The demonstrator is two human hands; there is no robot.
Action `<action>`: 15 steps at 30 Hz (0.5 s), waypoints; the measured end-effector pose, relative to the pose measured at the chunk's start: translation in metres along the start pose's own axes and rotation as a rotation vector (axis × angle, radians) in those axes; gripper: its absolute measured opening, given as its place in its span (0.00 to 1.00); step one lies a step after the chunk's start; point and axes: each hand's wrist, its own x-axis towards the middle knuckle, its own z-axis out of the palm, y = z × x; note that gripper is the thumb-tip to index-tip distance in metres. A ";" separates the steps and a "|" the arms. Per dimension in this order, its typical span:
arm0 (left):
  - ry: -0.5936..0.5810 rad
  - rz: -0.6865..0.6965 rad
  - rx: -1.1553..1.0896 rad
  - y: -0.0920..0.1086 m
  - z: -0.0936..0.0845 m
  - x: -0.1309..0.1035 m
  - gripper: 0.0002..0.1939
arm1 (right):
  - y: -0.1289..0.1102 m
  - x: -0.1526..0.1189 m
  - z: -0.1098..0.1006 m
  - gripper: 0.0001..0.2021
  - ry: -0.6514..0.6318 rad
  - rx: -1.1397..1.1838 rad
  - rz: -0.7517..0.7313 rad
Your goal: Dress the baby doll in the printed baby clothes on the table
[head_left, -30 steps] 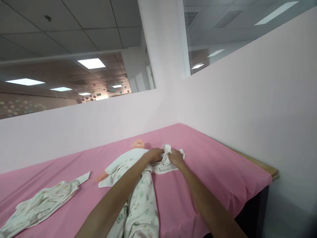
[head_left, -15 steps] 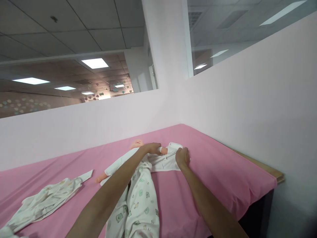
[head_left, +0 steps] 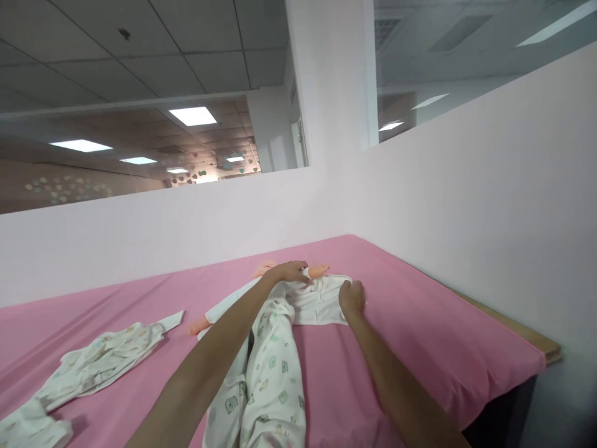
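A baby doll (head_left: pixel 318 271) lies on its back, dressed in a white top (head_left: pixel 319 305) and printed baby pants (head_left: pixel 276 367). My left hand (head_left: pixel 291 272) is closed around the white sleeve on the doll's right-side arm, whose bare hand sticks out past the cuff. My right hand (head_left: pixel 352 298) is closed on the edge of the white top's open front panel, which is spread flat to the right of the doll. The doll's other arm reaches out to the left. My left forearm hides much of its body, and only a bit of the head shows.
A printed baby shirt (head_left: pixel 109 354) lies spread on the left of the pink sheet (head_left: pixel 373 367). White walls (head_left: pixel 233 224) with windows above border the back and right. A wooden board edge (head_left: pixel 513 320) runs along the right side of the table.
The doll's arm on the right has been raised, and its hand now lies above the white panel. My right hand keeps hold of the panel. The view has shifted slightly left.
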 end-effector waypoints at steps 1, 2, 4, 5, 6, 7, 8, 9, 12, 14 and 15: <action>0.034 -0.021 0.022 0.001 0.004 0.001 0.29 | -0.001 -0.003 0.001 0.17 -0.013 -0.002 -0.034; 0.064 -0.043 0.043 0.002 0.008 0.002 0.28 | -0.003 -0.007 0.001 0.16 -0.021 -0.009 -0.072; 0.110 -0.089 0.073 0.004 0.016 0.003 0.27 | -0.008 -0.017 0.001 0.15 0.022 -0.029 -0.167; 0.125 -0.110 0.076 0.005 0.020 0.003 0.28 | -0.012 -0.023 0.001 0.16 0.081 -0.037 -0.227; 0.133 -0.126 0.080 0.007 0.022 0.003 0.29 | -0.015 -0.029 0.000 0.16 0.158 -0.037 -0.296; 0.140 -0.136 0.088 0.008 0.024 0.000 0.30 | -0.019 -0.034 -0.001 0.16 0.234 -0.025 -0.371; 0.146 -0.141 0.099 0.008 0.025 -0.003 0.30 | -0.023 -0.040 -0.002 0.16 0.287 0.002 -0.445; 0.151 -0.142 0.110 0.008 0.024 -0.009 0.29 | -0.026 -0.045 -0.003 0.15 0.298 0.043 -0.508; 0.209 -0.143 0.124 0.000 0.022 -0.038 0.26 | -0.035 -0.056 0.001 0.12 0.105 0.180 -0.621; 0.376 -0.174 0.062 -0.014 0.024 -0.066 0.24 | -0.040 -0.062 0.011 0.10 -0.141 0.275 -0.590; 0.512 -0.206 0.000 -0.023 0.026 -0.083 0.22 | -0.042 -0.064 0.019 0.10 -0.282 0.329 -0.538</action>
